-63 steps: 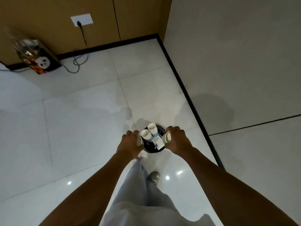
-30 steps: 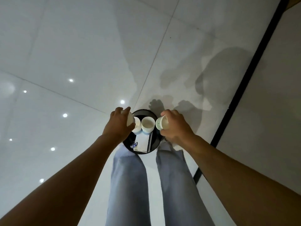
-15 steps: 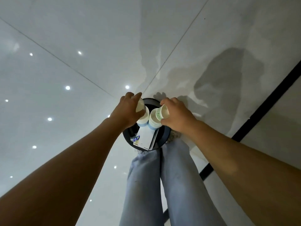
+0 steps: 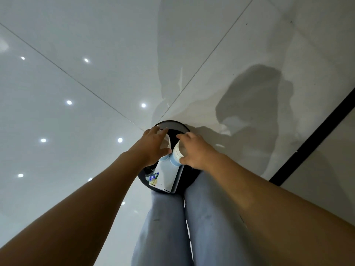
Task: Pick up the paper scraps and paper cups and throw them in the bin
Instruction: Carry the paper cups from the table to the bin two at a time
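Hovering directly over the black round bin point(image 4: 173, 124), both hands sit at its mouth, so the relation that matters is simply vertical: the opening lies straight below each cup, with nothing between. The left hand point(image 4: 153, 145) has its fingers spread and loosely curved around the left paper cup point(image 4: 166, 141), thumb low on the near side; the right hand point(image 4: 194, 150) likewise cups the right paper cup point(image 4: 177, 151) with curved fingers. Both cups stand roughly upright, long axis pointing down into the bin, their blue bases touching or just above a flat white sheet of paper point(image 4: 166, 174) already lying inside; whether the cups rest on it or hang from the fingers I cannot tell. The two cups are just beside each other, almost touching, near the far half of the bin. Judged from this, the drop needs only a release, each hand being equally near.
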